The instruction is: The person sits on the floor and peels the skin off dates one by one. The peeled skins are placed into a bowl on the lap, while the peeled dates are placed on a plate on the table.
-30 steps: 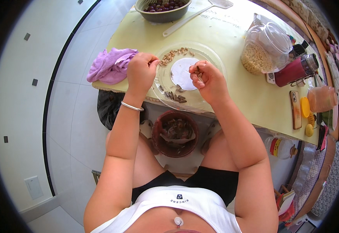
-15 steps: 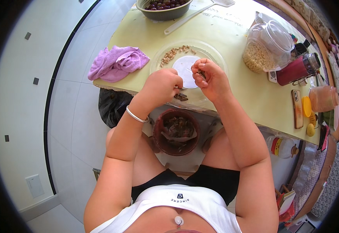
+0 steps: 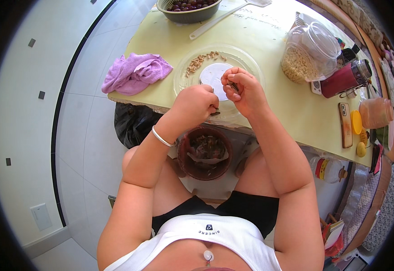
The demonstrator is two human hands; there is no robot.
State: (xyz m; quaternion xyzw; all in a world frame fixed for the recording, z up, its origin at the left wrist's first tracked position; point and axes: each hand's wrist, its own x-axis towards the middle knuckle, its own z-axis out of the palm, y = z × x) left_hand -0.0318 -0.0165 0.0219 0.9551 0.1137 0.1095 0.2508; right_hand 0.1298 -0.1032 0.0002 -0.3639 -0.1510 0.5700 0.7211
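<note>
A round clear plastic tray with a white centre lies at the table's near edge. Pale shelled kernels form an arc along its far left side. Over the tray's near left part, my left hand is closed in a pinch, knuckles up. Its fingertips touch a dark-shelled seed, and whatever is inside the pinch is hidden. Just to the right, my right hand curls its fingers around dark seeds, held above the tray. A white bangle circles my left wrist.
Below the table edge, between my knees, stands a dark red bin with scraps. A purple cloth lies left. Farther back are a basin of dark round fruit and a white spatula. A kernel jar, flask and phone stand right.
My left hand has shifted slightly right and nearer, over the dark seeds, covering most of them. The right hand has stayed almost still, its fingers still curled around its seeds.
</note>
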